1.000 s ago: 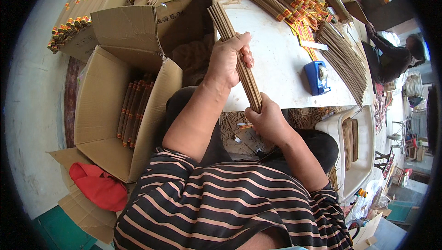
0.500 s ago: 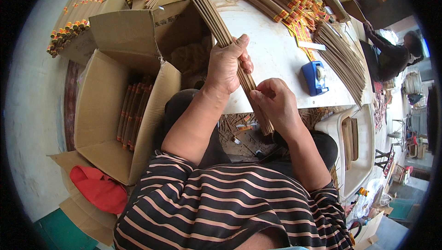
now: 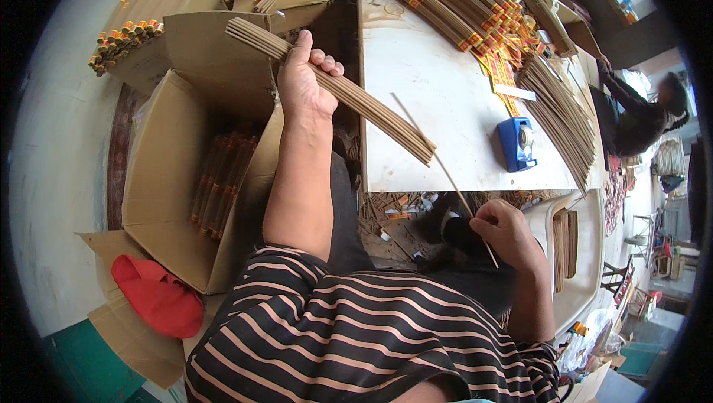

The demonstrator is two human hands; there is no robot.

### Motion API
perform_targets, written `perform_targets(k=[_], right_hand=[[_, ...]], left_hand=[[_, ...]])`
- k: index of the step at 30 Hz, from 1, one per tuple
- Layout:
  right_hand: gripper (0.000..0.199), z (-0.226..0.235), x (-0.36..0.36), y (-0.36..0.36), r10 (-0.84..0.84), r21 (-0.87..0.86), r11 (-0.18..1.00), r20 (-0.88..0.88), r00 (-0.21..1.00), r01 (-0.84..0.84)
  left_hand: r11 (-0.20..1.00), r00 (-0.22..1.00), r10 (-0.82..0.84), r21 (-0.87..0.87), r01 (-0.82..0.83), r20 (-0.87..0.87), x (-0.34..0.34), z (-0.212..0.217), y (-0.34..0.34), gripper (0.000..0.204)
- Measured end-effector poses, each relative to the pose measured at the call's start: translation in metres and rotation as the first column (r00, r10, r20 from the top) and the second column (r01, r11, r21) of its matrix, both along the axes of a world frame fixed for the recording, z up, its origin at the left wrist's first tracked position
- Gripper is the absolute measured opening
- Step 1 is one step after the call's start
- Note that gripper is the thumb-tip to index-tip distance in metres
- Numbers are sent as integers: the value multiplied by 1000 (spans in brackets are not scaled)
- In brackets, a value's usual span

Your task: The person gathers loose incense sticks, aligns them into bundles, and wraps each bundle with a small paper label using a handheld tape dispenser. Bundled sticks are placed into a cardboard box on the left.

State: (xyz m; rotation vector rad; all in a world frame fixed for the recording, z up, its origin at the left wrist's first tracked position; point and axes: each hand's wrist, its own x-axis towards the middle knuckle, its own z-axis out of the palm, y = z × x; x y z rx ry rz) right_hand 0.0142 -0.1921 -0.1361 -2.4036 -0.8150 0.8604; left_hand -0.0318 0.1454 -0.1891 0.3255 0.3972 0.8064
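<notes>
My left hand (image 3: 306, 82) grips a thick bundle of long tan sticks (image 3: 371, 109) near its middle, holding it slanted over the gap between the open cardboard box (image 3: 160, 180) and the white table (image 3: 438, 106). My right hand (image 3: 505, 234), lower and to the right below the table's edge, pinches a single thin stick (image 3: 438, 161) that slants up toward the bundle's end. The bundle and the single stick are apart.
Wrapped stick bundles with orange and yellow bands (image 3: 453, 2) lie across the table's far side, loose sticks (image 3: 561, 117) at its right, and a blue tape dispenser (image 3: 516, 143). More bundles fill the box. A red cloth (image 3: 156, 295) lies lower left. Another person (image 3: 646, 117) sits at the right.
My left hand has swung the bundle up and to the left. My right hand has come away from the bundle, moving down and right with one stick pulled out.
</notes>
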Motion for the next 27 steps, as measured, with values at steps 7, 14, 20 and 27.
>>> perform_targets(k=[7,14,20,27], right_hand=[[21,-54,48,16,-88,-12,994,478,874,107],[26,-44,35,68,-85,207,976,658,749,-72],[29,-25,-10,107,182,358,888,-850,494,289],[23,-44,-20,108,-5,234,970,-244,970,64]], left_hand=[[981,985,-172,89,171,7,2,9,-22,28],[887,878,-450,196,418,162,7,5,-43,20],[797,752,-604,218,564,264,15,7,-72,22],[899,914,-405,193,392,29,10,9,-59,28]])
